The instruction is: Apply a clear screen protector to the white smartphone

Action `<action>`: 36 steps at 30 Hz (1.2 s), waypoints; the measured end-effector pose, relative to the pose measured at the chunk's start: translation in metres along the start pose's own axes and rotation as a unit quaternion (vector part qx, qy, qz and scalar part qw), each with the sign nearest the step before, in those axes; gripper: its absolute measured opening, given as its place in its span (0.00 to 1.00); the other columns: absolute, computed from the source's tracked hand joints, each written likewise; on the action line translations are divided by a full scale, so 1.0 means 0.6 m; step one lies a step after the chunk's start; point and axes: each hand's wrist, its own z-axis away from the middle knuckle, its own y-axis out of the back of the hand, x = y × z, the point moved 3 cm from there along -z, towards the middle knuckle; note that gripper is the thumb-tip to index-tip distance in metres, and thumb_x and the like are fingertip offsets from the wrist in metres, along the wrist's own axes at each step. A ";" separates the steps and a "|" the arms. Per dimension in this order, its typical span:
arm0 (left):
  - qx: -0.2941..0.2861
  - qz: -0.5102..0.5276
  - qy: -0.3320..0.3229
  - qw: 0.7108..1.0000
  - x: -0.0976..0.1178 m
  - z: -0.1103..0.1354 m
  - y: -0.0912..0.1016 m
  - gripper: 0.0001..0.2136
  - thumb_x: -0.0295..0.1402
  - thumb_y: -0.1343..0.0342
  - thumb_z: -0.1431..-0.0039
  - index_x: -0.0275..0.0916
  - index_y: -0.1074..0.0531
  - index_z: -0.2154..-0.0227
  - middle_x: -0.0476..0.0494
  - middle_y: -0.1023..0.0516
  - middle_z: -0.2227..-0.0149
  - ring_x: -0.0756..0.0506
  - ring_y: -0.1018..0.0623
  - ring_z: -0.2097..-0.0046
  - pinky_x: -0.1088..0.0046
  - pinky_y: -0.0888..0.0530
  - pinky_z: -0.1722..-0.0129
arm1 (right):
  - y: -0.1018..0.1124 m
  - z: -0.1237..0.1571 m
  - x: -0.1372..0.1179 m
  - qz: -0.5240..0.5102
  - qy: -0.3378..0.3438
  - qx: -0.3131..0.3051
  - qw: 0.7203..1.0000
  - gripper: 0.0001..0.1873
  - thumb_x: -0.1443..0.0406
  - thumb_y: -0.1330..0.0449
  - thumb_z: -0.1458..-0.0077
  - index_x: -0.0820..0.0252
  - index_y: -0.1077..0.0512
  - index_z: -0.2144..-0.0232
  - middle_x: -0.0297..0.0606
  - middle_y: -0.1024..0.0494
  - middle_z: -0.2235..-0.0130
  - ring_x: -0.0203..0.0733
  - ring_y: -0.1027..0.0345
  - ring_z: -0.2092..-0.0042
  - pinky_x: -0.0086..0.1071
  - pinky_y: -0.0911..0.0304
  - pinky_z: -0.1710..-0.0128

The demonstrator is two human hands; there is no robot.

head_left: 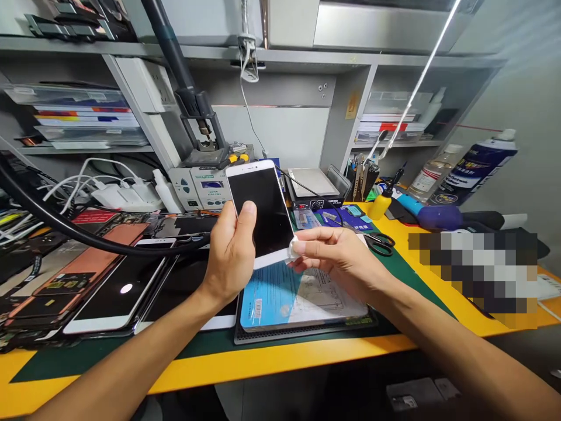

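My left hand (230,251) is wrapped round a white phone (263,210) with a dark screen, held upright and tilted above the bench, thumb on the glass. My right hand (337,254) pinches a small white wipe (293,248) against the phone's lower right corner. Below both hands lies a blue-and-white sheet (284,298) on a dark tray (307,330), which rests on a green mat (407,275) covering a yellow bench (245,362).
Several phones and screens (109,280) are piled at the left under a thick black hose (65,225). A soldering station (204,190), cables, black scissors (379,242), a yellow bottle (380,204) and a spray can (475,166) stand behind and to the right. Shelves line the back.
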 end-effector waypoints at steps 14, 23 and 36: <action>-0.059 -0.015 -0.005 0.998 -0.006 0.011 -0.014 0.19 0.45 0.48 0.30 0.43 0.43 0.74 0.52 0.42 0.73 0.48 0.39 0.71 0.70 0.37 0.70 | 0.012 -0.004 -0.010 0.026 0.040 0.052 0.997 0.12 0.61 0.22 0.55 0.60 0.19 0.73 0.34 0.19 0.71 0.35 0.26 0.72 0.32 0.27 0.66; -0.173 -0.018 -0.013 0.985 -0.002 0.034 -0.029 0.18 0.46 0.50 0.31 0.44 0.44 0.73 0.51 0.40 0.73 0.47 0.38 0.70 0.69 0.35 0.70 | 0.029 -0.007 -0.044 0.003 0.088 0.093 0.992 0.10 0.63 0.23 0.54 0.62 0.19 0.73 0.38 0.18 0.68 0.35 0.26 0.70 0.31 0.26 0.65; -0.010 0.061 0.030 0.998 -0.027 -0.009 -0.004 0.20 0.43 0.47 0.30 0.42 0.45 0.76 0.53 0.44 0.74 0.48 0.41 0.71 0.70 0.40 0.70 | -0.005 -0.004 0.003 0.043 0.014 0.020 0.999 0.14 0.58 0.23 0.53 0.61 0.19 0.75 0.36 0.19 0.74 0.38 0.25 0.71 0.34 0.29 0.63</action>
